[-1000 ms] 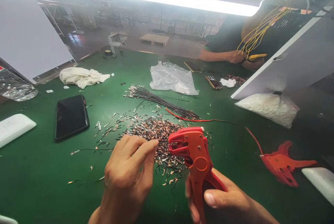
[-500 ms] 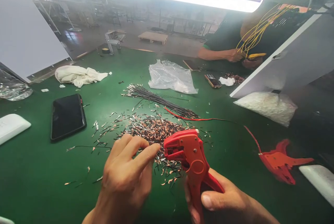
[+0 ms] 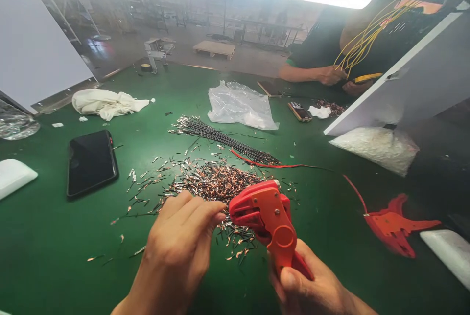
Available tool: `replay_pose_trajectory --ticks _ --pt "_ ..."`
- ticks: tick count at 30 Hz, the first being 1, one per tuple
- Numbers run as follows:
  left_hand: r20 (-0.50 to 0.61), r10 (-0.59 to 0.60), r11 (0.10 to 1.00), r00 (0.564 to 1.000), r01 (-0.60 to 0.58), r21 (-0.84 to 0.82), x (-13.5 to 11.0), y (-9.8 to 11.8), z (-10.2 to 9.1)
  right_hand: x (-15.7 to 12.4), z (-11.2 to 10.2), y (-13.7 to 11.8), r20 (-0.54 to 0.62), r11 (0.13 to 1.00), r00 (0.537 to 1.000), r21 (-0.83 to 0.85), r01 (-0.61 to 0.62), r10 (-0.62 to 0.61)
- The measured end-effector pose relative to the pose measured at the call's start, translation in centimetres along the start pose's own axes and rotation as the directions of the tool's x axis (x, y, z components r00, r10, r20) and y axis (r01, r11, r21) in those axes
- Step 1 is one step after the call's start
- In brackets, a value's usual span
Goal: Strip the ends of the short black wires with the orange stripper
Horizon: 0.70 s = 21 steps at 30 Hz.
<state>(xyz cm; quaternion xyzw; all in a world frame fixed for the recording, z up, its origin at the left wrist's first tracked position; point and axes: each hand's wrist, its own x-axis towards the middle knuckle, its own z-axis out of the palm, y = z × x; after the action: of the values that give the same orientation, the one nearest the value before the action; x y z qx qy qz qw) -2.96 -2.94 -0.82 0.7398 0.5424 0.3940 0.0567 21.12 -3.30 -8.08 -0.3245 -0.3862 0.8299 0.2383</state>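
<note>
My left hand [image 3: 178, 251] pinches thumb and fingers together on a thin dark wire, its fingertips right at the jaws of a red wire stripper [image 3: 270, 222]. My right hand [image 3: 312, 288] grips the stripper's handles from below. Both are over a heap of cut wire offcuts [image 3: 216, 183] with copper ends on the green table [image 3: 47, 246]. Behind the heap lies a bundle of thin black wires [image 3: 220, 139] and a red wire [image 3: 279, 166].
A black phone [image 3: 91, 162] lies to the left, a white cloth [image 3: 105, 102] behind it. A clear plastic bag [image 3: 240, 105] sits mid-table, a second red stripper [image 3: 394, 224] at right. Across the table another person's hands [image 3: 332, 75] hold yellow wires. A white board [image 3: 400, 80] leans at right.
My left fingers have closed tighter into a pinch at the stripper's jaws. My right hand has squeezed the handles and the stripper has tilted slightly. The view has shifted a little.
</note>
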Motion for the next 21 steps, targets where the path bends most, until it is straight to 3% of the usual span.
replay_pose_trajectory --ticks 5,8,10,15,21 --pt "0.08 -0.122 0.973 0.989 0.136 -0.186 0.8 0.6 -0.6 -0.2 -0.1 -0.7 -0.033 0.999 0.999 0.037 0.012 -0.011" --pt "0.055 -0.168 0.964 0.984 0.175 -0.199 0.9 0.7 -0.7 0.1 -0.1 -1.7 0.127 1.0 0.992 0.018 0.008 -0.011" --pt "0.039 -0.158 0.968 0.987 0.162 -0.189 0.8 0.7 -0.8 0.1 -0.1 -2.1 0.188 1.0 0.982 0.012 0.008 -0.01" --pt "0.03 -0.1 0.979 0.995 0.104 -0.174 0.9 0.5 -0.7 0.4 -0.1 -2.4 0.197 0.998 0.98 0.059 0.012 -0.023" --pt "0.028 -0.035 0.98 0.999 0.04 -0.196 0.7 -0.1 -0.7 0.8 -0.1 -2.7 0.247 0.999 0.969 -0.038 0.039 -0.028"
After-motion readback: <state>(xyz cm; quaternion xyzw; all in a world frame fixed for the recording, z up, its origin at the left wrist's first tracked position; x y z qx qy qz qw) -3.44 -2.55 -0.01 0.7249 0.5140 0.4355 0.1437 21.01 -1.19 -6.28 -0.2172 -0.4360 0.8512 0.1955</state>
